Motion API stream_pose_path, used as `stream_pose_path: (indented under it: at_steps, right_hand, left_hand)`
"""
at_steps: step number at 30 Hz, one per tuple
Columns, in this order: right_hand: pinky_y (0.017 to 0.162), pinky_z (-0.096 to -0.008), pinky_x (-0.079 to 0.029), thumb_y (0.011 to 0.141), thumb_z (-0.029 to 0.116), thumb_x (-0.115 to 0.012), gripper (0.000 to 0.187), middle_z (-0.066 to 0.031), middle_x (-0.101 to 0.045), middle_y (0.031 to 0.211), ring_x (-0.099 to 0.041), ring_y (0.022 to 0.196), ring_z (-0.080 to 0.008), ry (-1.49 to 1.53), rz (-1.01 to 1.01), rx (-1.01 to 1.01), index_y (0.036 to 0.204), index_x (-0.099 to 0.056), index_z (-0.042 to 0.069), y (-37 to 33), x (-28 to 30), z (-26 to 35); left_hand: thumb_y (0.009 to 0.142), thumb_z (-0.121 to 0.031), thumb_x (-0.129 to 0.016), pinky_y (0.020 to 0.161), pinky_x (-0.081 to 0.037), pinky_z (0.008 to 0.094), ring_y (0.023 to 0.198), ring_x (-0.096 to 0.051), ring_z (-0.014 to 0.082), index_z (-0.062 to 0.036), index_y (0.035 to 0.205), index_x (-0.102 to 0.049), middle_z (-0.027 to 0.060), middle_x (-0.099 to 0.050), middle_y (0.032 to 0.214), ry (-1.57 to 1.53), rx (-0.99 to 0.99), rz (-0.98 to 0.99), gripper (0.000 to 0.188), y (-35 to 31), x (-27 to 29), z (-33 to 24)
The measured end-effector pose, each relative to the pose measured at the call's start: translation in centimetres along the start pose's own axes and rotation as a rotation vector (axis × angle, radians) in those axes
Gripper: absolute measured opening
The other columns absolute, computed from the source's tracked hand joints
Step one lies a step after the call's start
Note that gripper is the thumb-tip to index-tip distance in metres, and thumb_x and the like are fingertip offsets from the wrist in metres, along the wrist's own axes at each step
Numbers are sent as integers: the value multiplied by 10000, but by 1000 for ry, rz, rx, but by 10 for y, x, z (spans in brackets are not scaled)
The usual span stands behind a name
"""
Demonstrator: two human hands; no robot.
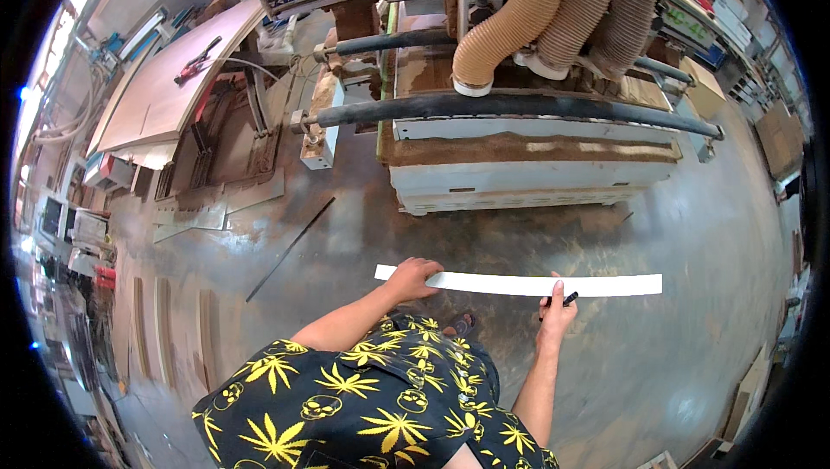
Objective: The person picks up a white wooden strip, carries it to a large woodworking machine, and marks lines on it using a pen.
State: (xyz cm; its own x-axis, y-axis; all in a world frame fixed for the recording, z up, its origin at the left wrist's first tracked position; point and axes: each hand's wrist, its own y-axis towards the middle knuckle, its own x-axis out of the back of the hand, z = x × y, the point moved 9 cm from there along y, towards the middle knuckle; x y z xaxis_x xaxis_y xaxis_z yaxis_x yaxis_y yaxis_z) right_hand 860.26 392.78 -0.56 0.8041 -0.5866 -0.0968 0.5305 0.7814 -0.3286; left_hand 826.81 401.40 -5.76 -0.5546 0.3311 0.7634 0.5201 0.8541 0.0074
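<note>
The left hand's grip is clamping on a long white strip near its 9 o'clock end; the right hand is pinching it toward 3 o'clock, with a black pen lying across its fingers. This spacing is probably supporting the strip's length, and the tucked pen is seemingly leaving the thumb free. The strip is spanning crosswise over the floor. At 12 o'clock, a large machine is standing below ribbed hoses; at 10, a table is carrying a red-and-black tool.
</note>
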Motion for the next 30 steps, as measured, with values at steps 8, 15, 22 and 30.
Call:
stream_pose_path:
  at_steps: [8, 15, 22, 30]
  right_hand:
    - [527, -228, -318, 1059, 359, -621, 410, 38, -549, 696, -451, 589, -42, -162, -92, 140, 1208, -712, -12, 39, -43, 25]
    - [589, -242, -359, 1065, 317, -613, 398, 23, -571, 768, -477, 662, -59, -437, -133, 214, 1288, -682, -5, 36, -97, 78]
    - [625, -240, -384, 1054, 305, -634, 416, 11, -598, 826, -491, 692, -65, -488, -99, 248, 1314, -653, -19, 32, -138, 90]
    - [618, -241, -380, 1056, 275, -631, 381, 17, -578, 819, -478, 684, -68, -420, -151, 237, 1301, -651, -16, 49, -121, 99]
  left_hand:
    - [818, -467, -794, 987, -483, 441, 1152, -648, 294, -154, 1274, -664, 64, -699, 1220, 26, -46, 283, 568, 67, -38, 33]
    - [829, -401, -764, 967, -535, 485, 1134, -669, 354, -128, 1349, -617, 128, -705, 1229, -10, 14, 556, 605, 122, -37, 41]
    - [815, -384, -777, 932, -552, 483, 1123, -677, 347, -131, 1334, -629, 130, -712, 1213, -11, -9, 636, 596, 140, -46, 54]
    - [781, -378, -798, 1018, -511, 466, 1203, -645, 312, -173, 1313, -657, 96, -694, 1277, -69, -30, 557, 587, 163, -31, 40]
